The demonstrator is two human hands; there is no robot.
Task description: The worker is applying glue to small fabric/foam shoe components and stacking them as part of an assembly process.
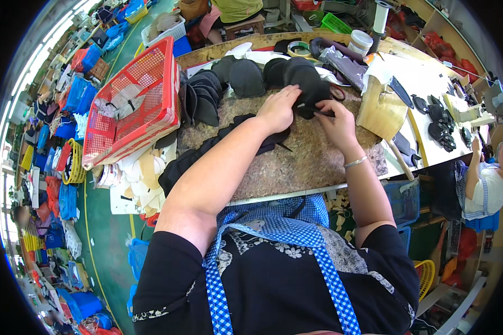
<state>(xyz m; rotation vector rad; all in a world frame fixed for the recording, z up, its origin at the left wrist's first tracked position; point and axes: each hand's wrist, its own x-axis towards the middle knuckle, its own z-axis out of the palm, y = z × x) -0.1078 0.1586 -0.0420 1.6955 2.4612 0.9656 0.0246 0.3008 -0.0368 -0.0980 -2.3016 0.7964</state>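
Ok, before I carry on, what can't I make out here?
Head view: part of the black piece, covered by the left hand.
Head view: whether the right hand pinches it or only touches; the contact is too small.
Head view: part of the black cloth, hidden by the left forearm.
Head view: the head of the seated person, cut off by the upper edge.

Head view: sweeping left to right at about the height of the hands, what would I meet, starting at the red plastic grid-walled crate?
Red plastic grid-walled crate → fanned stack of curved black pieces → left hand → right hand → pale yellow block → scattered small black pieces.
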